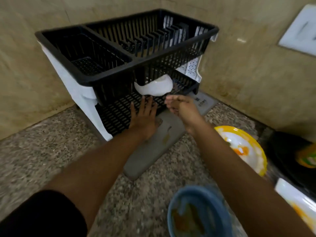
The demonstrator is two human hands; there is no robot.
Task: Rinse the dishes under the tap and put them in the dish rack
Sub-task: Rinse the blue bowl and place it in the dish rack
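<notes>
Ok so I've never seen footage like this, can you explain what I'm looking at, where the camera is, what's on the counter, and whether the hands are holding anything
This is one picture from a wide-angle camera worn on a person's head, looking forward and down, so the two bare arms reaching in are the wearer's own. No robot is involved.

On the speckled stone counter stands a two-tier black dish rack on a grey drainage tray. A white bowl sits upside down on the lower tier.

The left hand is flat with fingers spread, and the right hand is relaxed just beside the bowl; neither has a grip on anything.

Nearby wait dirty dishes: a yellow-rimmed plate and a blue bowl with food residue. The image is slightly blurred.
</notes>
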